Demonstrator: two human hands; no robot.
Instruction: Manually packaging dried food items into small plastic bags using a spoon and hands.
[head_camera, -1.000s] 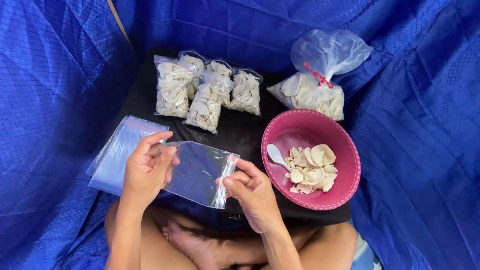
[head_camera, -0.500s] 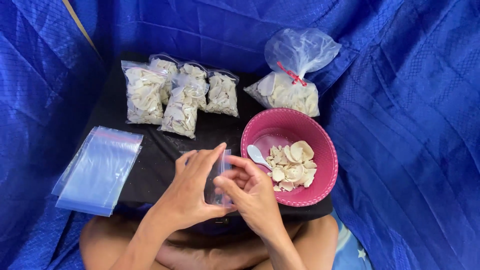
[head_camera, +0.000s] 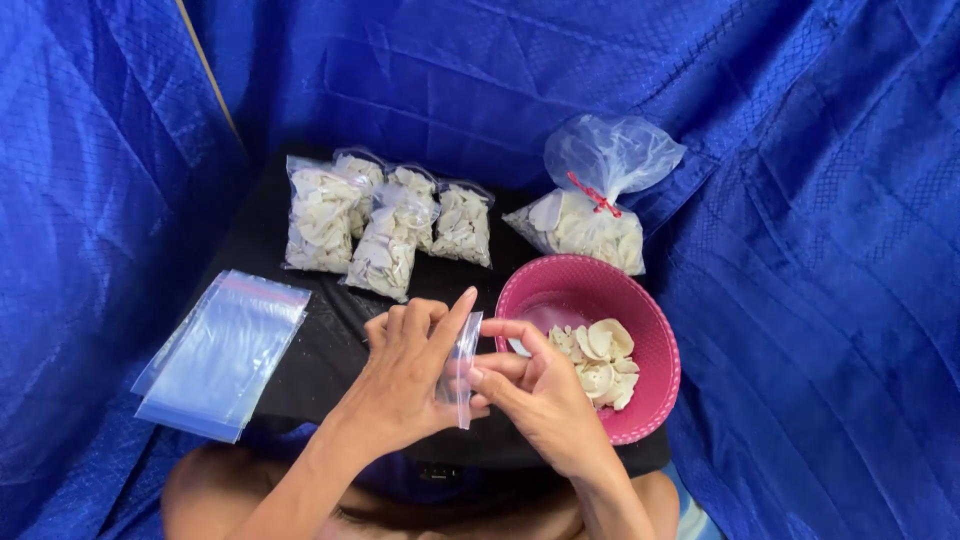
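Observation:
Both hands meet over the black board, just left of the pink bowl (head_camera: 650, 400). My left hand (head_camera: 405, 375) pinches one side of a small clear zip bag (head_camera: 462, 368), held edge-on and upright. My right hand (head_camera: 540, 390) grips the bag's other side with fingertips at its mouth. The bag looks empty. White shell-like chips (head_camera: 600, 362) lie in the bowl, right beside my right hand. A white spoon in the bowl is mostly hidden behind my fingers.
Several filled small bags of white chips (head_camera: 375, 225) lie at the back of the black board (head_camera: 310, 370). A large tied clear bag of chips (head_camera: 595, 215) stands behind the bowl. A stack of empty zip bags (head_camera: 225, 350) lies left. Blue cloth (head_camera: 820, 250) surrounds everything.
My hands lifted one empty bag off the stack and brought it together toward the bowl, turning it edge-on. The view has shifted slightly.

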